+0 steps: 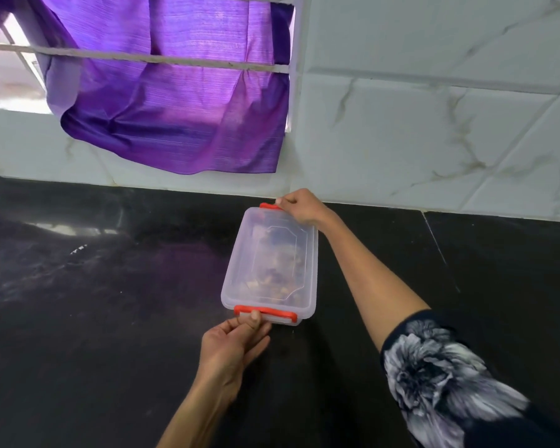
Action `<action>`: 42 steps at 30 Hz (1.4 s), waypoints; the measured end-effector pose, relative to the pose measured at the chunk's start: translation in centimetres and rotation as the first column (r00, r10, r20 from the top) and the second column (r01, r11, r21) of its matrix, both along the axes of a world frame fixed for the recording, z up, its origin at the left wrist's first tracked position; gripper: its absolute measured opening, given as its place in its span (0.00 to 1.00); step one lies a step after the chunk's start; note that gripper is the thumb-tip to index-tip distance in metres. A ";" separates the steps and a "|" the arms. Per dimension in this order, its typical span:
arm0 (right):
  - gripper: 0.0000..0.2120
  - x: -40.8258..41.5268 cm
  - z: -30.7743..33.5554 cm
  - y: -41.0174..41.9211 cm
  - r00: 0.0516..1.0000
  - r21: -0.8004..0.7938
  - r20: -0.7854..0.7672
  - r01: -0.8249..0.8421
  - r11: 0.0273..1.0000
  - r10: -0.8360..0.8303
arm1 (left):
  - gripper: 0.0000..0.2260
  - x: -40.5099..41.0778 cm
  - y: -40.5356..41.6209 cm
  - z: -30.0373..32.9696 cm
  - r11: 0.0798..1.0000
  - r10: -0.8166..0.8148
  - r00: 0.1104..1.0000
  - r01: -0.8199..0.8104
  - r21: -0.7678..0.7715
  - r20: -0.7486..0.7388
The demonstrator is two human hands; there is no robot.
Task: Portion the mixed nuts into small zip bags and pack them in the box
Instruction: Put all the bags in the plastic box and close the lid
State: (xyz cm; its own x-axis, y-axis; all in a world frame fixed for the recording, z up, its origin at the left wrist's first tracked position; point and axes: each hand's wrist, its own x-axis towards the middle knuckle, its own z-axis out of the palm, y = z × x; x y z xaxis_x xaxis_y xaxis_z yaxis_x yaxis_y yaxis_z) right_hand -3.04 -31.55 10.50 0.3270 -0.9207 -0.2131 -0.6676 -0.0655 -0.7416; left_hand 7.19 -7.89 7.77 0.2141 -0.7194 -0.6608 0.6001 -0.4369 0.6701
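A clear plastic box [240, 253] with its lid on stands on the black counter [94, 318]. Nuts show dimly through the lid. An orange clip sits at each short end, the near clip [282, 313] and the far clip [269, 206]. My left hand [236, 344] pinches the near clip, thumb on top of it. My right hand [299, 205] curls over the far clip at the box's back edge. No zip bags are in view.
A white marbled tile wall [434, 124] rises right behind the counter. A purple curtain [175, 108] hangs over a barred window at the upper left. The dark counter stretches left and right of the box.
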 end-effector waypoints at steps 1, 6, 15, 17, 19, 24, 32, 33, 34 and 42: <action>0.19 0.0 -0.5 -0.1 1.000 0.010 0.004 -0.004 1.000 0.003 | 0.03 0.0 0.0 -0.2 1.000 0.001 1.000 -0.001 0.011 0.002; 0.18 0.1 -2.1 -0.2 1.000 0.028 0.016 0.006 1.000 -0.006 | 0.04 -0.2 0.3 -0.9 1.000 0.008 0.999 -0.009 0.022 0.045; 0.18 -0.7 -2.6 0.7 1.000 -0.056 0.026 0.003 0.998 -0.002 | 0.08 -0.2 1.1 -0.8 0.999 0.027 0.998 -0.029 0.029 0.057; 0.19 -1.3 -2.1 1.7 0.996 -0.112 0.078 0.053 0.992 -0.044 | 0.13 -0.1 1.7 -0.7 0.997 0.068 0.995 -0.071 0.033 0.077; 0.19 -2.2 -1.3 3.2 0.987 -0.153 0.148 0.092 0.984 -0.069 | 0.15 -0.2 2.5 -0.7 0.994 0.102 0.986 -0.106 0.026 0.131; 0.16 -5.6 0.6 9.2 0.966 -0.222 0.246 0.137 0.965 -0.081 | 0.11 -2.2 5.1 0.6 0.965 0.208 0.855 -0.100 -0.243 0.476; 0.14 -15.8 -1.4 22.2 0.900 -0.247 0.327 0.374 0.894 -0.287 | 0.18 -8.8 7.2 -1.6 0.808 0.209 0.299 0.484 -0.337 0.931; 0.13 -16.8 -2.4 23.5 0.894 -0.251 0.312 0.405 0.879 -0.323 | 0.20 -9.2 7.2 -2.5 0.791 0.198 0.174 0.553 -0.262 0.965; 0.13 -17.9 -3.3 25.0 0.887 -0.253 0.277 0.438 0.863 -0.369 | 0.22 -9.7 7.2 -3.3 0.767 0.183 0.068 0.614 -0.186 0.981; 0.19 -23.7 -7.8 35.2 0.630 -0.314 0.021 0.741 0.593 -0.776 | 0.25 -13.4 7.8 -7.4 0.638 0.144 -0.276 0.760 0.124 0.950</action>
